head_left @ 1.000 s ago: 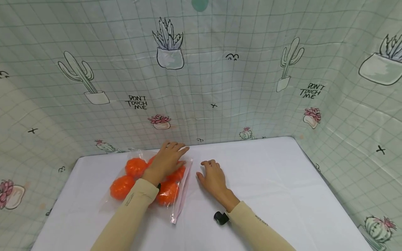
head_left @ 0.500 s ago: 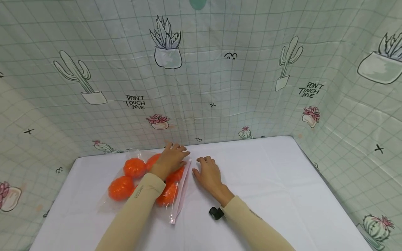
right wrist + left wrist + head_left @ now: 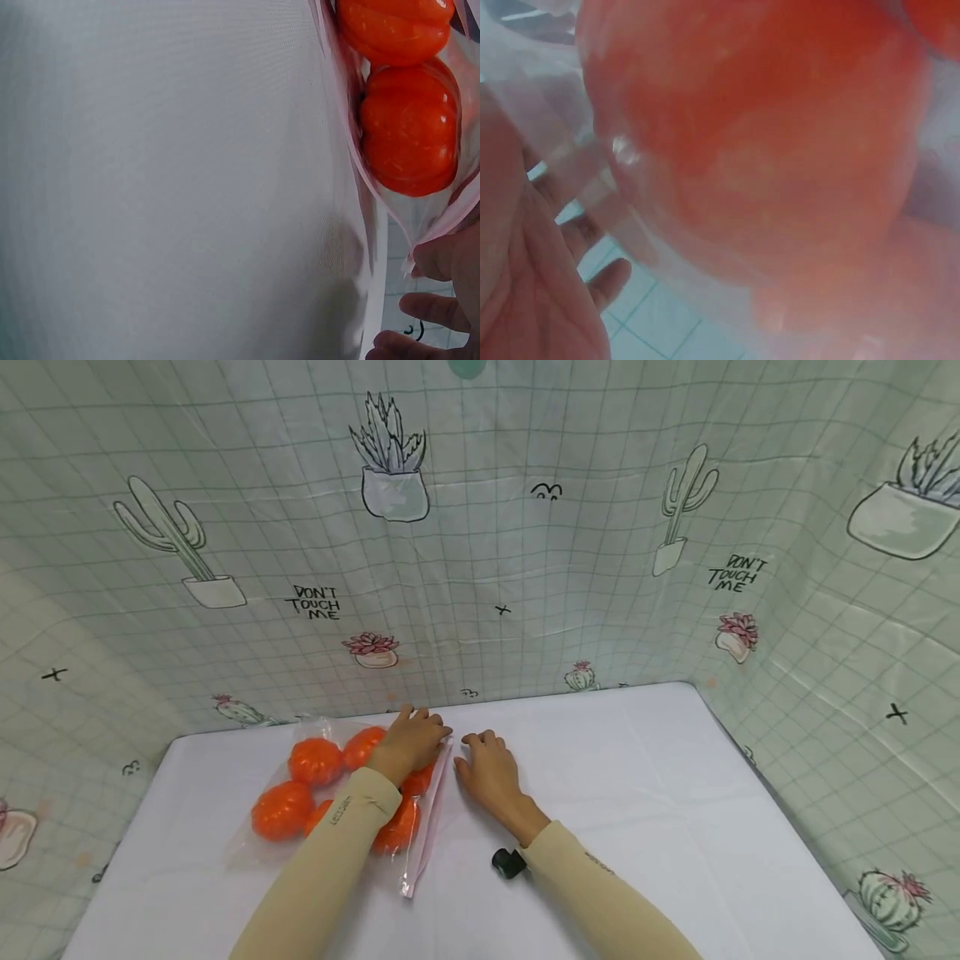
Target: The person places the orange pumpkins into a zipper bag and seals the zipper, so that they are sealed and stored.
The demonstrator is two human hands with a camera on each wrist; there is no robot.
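Note:
A clear plastic zip bag [image 3: 322, 727] with a pink edge [image 3: 424, 843] lies on the table, holding several red-orange, ribbed, tomato-like pieces [image 3: 315, 762]. The right wrist view looks at the mouth, whose two pink edges [image 3: 352, 139] stand apart and meet near a corner. My left hand [image 3: 412, 743] lies over the bag's far right part, fingers near the far end of the pink edge; the left wrist view shows loosely spread fingers [image 3: 609, 281]. My right hand [image 3: 491, 777] is just right of that edge, fingers loosely bent. Whether its thumb touches the bag, I cannot tell.
A white-covered table [image 3: 615, 777] extends to the right and in front of the bag. Behind it and at both sides hangs a grid-patterned curtain [image 3: 480, 552] with cactus drawings. A small black camera [image 3: 508, 862] sits at the right wrist.
My left hand has shifted slightly toward the bag's far right corner. My right hand has moved a little left and away from me, closer to the pink edge. The bag has hardly moved.

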